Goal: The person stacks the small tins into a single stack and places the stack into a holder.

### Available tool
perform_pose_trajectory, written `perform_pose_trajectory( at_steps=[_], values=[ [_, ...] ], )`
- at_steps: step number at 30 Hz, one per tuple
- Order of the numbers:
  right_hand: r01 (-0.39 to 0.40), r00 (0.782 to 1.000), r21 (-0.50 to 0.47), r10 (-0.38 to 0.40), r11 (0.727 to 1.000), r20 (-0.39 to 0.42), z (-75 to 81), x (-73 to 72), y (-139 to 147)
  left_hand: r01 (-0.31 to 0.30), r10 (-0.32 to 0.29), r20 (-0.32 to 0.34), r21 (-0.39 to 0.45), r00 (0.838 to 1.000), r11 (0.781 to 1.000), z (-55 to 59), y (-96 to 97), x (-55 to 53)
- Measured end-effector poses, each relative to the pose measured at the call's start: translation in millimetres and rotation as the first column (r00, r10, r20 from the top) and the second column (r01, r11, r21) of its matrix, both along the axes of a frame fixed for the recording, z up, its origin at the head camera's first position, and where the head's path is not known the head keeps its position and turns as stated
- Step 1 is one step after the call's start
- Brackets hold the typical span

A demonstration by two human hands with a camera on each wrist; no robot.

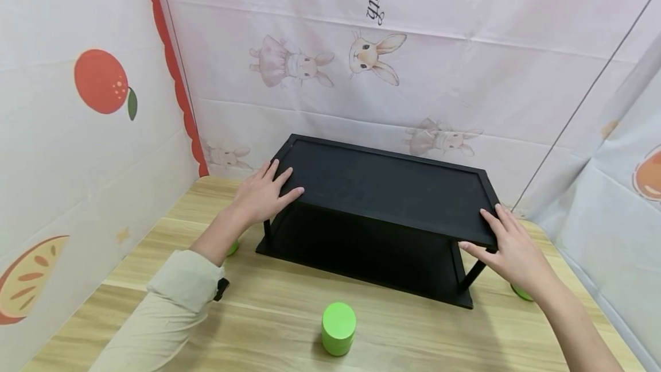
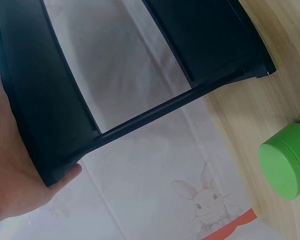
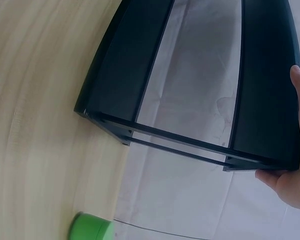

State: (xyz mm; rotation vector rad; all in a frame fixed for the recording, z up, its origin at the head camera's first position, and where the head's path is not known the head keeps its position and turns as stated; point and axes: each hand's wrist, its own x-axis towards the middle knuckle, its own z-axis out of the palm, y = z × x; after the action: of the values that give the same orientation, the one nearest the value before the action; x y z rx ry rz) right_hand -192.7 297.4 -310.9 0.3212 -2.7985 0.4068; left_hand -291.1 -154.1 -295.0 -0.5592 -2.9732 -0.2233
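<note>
A black two-tier rack (image 1: 382, 185) stands on the wooden table, its two boards joined by thin end legs. My left hand (image 1: 260, 194) rests on the top board's left end, fingers spread and mostly straight. In the left wrist view, one fingertip (image 2: 72, 175) reaches past the rack's end (image 2: 32, 95). At the right front corner, my right hand (image 1: 516, 245) grips the top board, with fingers on top and thumb against the front edge. The right wrist view shows that hand (image 3: 295, 185) against the rack's end (image 3: 267, 90).
A green cylinder (image 1: 338, 329) stands in front of the rack. Two more green pieces, partly hidden by my arms, sit beside its left end (image 1: 233, 248) and right end (image 1: 521, 292). Behind the table (image 1: 268, 314) hangs a rabbit-printed cloth (image 1: 320, 10); fruit-printed cloth (image 1: 46, 148) lines the left.
</note>
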Motion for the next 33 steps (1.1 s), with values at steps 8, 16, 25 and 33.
perform_pose_trajectory(
  at_steps=[8, 16, 25, 33],
  values=[
    [-0.001, 1.000, -0.014, 0.001, 1.000, 0.004, -3.8, -0.9, 0.6, -0.003, 0.003, 0.010, 0.009, 1.000, 1.000, -0.1, 1.1, 0.6],
    [0.002, 1.000, -0.025, -0.001, 1.000, 0.014, -6.1, -0.9, 1.5, -0.003, 0.003, 0.009, 0.005, 1.000, 1.000, -1.6, 1.6, 0.9],
    [0.000, 1.000, -0.014, 0.001, 1.000, 0.020, -6.1, -5.0, 2.5, -0.011, 0.011, 0.006, 0.008, 1.000, 1.000, -4.8, 0.7, 0.0],
    [-0.010, 1.000, -0.006, 0.010, 1.000, 0.003, -5.5, -8.8, 3.8, -0.009, 0.009, -0.008, 0.018, 1.000, 1.000, -5.3, 0.6, -1.1]
  ],
)
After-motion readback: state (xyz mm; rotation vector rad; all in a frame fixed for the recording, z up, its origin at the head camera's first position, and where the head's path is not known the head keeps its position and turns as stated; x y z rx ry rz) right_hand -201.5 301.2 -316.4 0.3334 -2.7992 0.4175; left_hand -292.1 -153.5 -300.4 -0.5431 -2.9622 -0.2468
